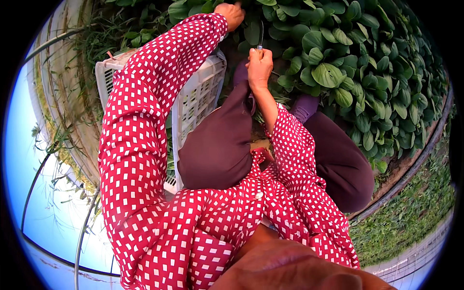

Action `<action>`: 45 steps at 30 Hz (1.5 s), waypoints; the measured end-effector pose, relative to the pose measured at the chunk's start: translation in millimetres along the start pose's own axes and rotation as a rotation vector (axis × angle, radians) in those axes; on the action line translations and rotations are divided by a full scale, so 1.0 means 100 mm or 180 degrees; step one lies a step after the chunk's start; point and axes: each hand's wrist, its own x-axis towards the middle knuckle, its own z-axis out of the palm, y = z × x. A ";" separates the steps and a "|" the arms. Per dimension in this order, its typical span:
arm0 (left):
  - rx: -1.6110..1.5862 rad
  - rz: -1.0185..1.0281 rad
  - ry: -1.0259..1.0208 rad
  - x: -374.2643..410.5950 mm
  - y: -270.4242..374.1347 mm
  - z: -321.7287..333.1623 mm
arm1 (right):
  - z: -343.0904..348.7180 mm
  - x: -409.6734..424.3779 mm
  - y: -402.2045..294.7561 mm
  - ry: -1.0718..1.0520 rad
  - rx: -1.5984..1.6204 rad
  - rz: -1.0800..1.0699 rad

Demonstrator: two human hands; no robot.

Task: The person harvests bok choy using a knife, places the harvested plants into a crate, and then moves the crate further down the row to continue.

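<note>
My right hand is closed around the short wooden handle of a thin curved blade, seemingly a small sickle, which points up into the leaves. At the top edge, my left hand reaches in among the leafy greens; its fingers are curled and partly out of sight, so whether it grips a stem cannot be told. Broad, dark green leaves grow densely beside and beyond both hands. Under and beside my left arm stands a white plastic crate, with some greens visible through its slatted side.
My knees are bent, with purple shoes at the edge of the planted bed. Weeds and plastic sheeting lie to the left, near curved poles. A dark pipe borders the bed at right, with grass beyond.
</note>
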 end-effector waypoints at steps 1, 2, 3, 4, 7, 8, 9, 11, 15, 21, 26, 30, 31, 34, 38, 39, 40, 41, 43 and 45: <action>-0.0047 0.0048 0.0926 0.05 0.05 -0.05 | -0.07 0.15 0.06 0.0057 -0.0075 0.0077; -0.0335 0.0338 0.0495 0.14 0.00 -0.12 | -0.14 0.30 0.12 0.0103 -0.0150 0.0160; -0.0583 0.0619 0.0072 0.23 -0.06 -0.30 | -0.17 0.46 0.12 0.0132 -0.0204 0.0222; -0.0643 0.0522 0.0096 0.25 -0.03 -0.40 | -0.17 0.62 0.10 0.0095 -0.0302 0.0259; -0.0702 0.0439 0.0452 0.11 -0.29 -0.28 | 0.05 1.00 0.08 -0.0248 -0.0532 0.0013; -0.0688 0.0346 0.0301 0.03 -0.35 -0.21 | 0.15 1.09 0.06 -0.0312 -0.0597 0.0010; -0.0732 0.0322 0.0180 0.01 -0.29 -0.23 | 0.14 1.20 0.10 -0.0292 -0.0705 0.0019; -0.0822 0.0079 0.0011 0.05 -0.31 -0.26 | 0.16 1.54 0.17 -0.0445 -0.0661 0.0052; -0.0837 0.0091 -0.0246 0.14 -0.39 -0.24 | 0.06 2.02 0.36 -0.0658 -0.0782 0.0251; -0.0759 0.0400 0.0180 0.08 -0.68 0.09 | 0.05 2.20 0.47 -0.0787 -0.0906 0.0556; -0.1225 0.0286 -0.0143 0.02 -0.83 0.07 | 0.09 2.37 0.60 -0.1180 -0.0990 0.0860; -0.1403 0.0238 -0.0096 0.22 -0.66 -0.10 | -0.17 2.81 0.79 -0.1212 -0.1095 0.1211; -0.1325 0.0320 -0.0069 0.19 -0.70 0.00 | -0.11 2.79 0.81 -0.1255 -0.1144 0.1211; -0.0967 0.0642 0.0090 0.17 -1.01 0.35 | 0.11 2.82 0.75 -0.1431 -0.1236 0.1174; -0.1225 0.0697 0.0202 0.47 -0.72 0.11 | -0.27 3.02 0.62 -0.1261 -0.1601 0.1206; -0.1489 0.0513 0.0123 0.53 -0.56 -0.04 | -0.49 3.00 0.60 -0.1182 -0.1686 0.1208; -0.1052 0.0446 -0.0242 0.26 -0.82 0.09 | -0.13 2.69 0.49 -0.1426 -0.1741 0.1352; -0.0865 0.0348 -0.0440 0.01 -0.98 0.15 | 0.11 2.35 0.35 -0.1632 -0.1833 0.1526; -0.0941 0.0411 -0.0346 -0.13 -0.91 -0.09 | -0.02 1.96 0.13 -0.1504 -0.1607 0.1195; -0.1228 0.0638 -0.0122 -0.18 -0.76 -0.51 | -0.31 1.67 0.00 -0.1157 -0.1119 0.0593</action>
